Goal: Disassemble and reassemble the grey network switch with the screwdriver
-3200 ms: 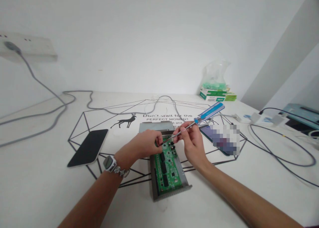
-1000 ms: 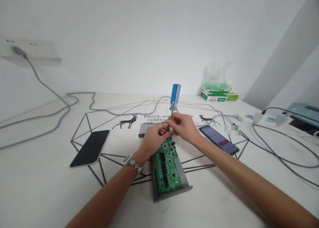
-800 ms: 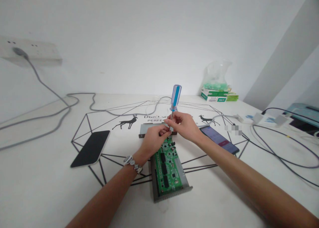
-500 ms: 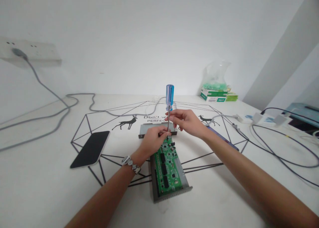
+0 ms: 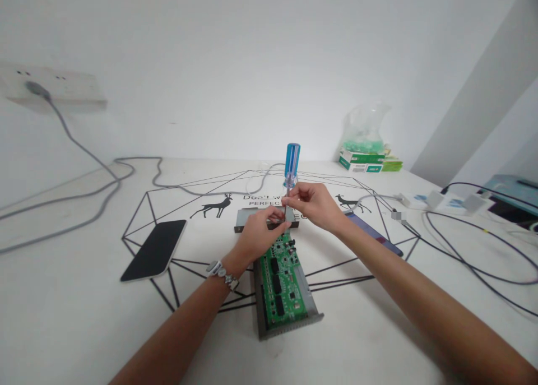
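Observation:
A screwdriver with a clear blue handle stands nearly upright, handle up. My right hand pinches its metal shaft just under the handle. Lower down, my left hand has its thumb and fingers closed about the shaft's lower end, and the tip is hidden there. Below the hands lies a green circuit board, seated in an open grey metal casing. Behind the left hand rests a grey metal cover, partly covered by the fingers.
A black-screened phone lies left, and another phone sits partly behind my right forearm. Grey cable crosses the back. Black cables and white adapters are at right. Green-white boxes stand by the wall.
The screwdriver has shifted slightly right and its handle has turned. My left fingers have lifted and spread a little around the shaft's lower end. The board has stayed put.

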Motion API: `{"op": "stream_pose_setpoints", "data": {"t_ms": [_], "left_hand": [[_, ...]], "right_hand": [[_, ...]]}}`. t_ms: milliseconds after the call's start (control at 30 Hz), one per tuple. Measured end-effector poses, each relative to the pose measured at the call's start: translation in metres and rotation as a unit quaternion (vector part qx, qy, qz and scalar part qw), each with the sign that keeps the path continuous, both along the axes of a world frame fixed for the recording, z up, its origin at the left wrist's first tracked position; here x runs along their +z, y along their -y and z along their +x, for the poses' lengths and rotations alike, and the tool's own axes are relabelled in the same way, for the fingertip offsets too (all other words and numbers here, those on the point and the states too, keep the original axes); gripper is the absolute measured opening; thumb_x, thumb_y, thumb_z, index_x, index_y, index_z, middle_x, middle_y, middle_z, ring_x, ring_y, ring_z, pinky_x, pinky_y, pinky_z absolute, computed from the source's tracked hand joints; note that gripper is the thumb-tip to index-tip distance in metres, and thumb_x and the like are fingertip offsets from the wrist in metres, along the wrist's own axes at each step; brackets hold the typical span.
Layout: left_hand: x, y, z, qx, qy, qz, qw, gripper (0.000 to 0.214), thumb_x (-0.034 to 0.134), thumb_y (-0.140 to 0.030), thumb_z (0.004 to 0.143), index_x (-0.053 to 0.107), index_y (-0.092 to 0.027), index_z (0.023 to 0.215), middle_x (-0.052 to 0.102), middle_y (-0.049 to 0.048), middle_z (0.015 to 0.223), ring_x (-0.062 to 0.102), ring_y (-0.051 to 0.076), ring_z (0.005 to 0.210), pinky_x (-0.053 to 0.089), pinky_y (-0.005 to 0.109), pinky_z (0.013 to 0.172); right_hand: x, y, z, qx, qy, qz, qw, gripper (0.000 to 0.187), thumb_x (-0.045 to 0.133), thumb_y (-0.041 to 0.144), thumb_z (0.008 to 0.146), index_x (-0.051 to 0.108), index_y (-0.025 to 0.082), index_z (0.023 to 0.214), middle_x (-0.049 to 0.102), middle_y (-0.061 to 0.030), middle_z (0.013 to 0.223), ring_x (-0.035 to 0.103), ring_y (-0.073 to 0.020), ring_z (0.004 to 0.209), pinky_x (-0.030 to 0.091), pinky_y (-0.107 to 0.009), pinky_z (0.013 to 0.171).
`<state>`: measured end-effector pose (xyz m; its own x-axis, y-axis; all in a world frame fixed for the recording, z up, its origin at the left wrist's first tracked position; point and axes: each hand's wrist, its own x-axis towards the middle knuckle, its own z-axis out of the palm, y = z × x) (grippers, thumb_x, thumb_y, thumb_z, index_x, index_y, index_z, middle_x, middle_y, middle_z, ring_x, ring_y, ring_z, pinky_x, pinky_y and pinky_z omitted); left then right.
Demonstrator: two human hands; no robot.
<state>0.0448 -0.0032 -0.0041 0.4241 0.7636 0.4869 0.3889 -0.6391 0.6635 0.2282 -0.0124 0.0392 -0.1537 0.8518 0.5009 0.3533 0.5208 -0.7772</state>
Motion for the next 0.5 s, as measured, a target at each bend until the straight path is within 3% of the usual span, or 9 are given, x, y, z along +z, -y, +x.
{"op": "stream_pose_setpoints", "data": {"t_ms": [267, 500], "left_hand": [[-0.0008, 0.0014, 0.0070, -0.005, 0.100, -0.054, 0.994, 0.023, 0.072, -0.037, 0.081, 0.062, -0.017, 0.078, 0.070, 0.0024, 0.074, 0.068, 0.017, 0.070, 0.056, 0.029, 0.067], [-0.0005, 0.0039, 0.0064, -0.040, 0.094, -0.073, 0.992, 0.013, 0.064, -0.028, 0.087, 0.066, -0.015, 0.085, 0.074, 0.0052, 0.082, 0.071, 0.019, 0.077, 0.058, 0.031, 0.075]], "right_hand": [[-0.0075, 0.0026, -0.0086, -0.053, 0.002, 0.016, 0.998, 0.034, 0.072, 0.047, 0.080, 0.057, 0.019, 0.067, 0.057, 0.0016, 0.061, 0.049, -0.0119, 0.057, 0.037, -0.024, 0.053], [-0.0074, 0.0031, -0.0075, -0.043, -0.015, -0.013, 0.999, 0.031, 0.075, 0.046, 0.078, 0.061, 0.018, 0.075, 0.061, 0.0011, 0.065, 0.053, -0.0118, 0.057, 0.044, -0.024, 0.052]]}}
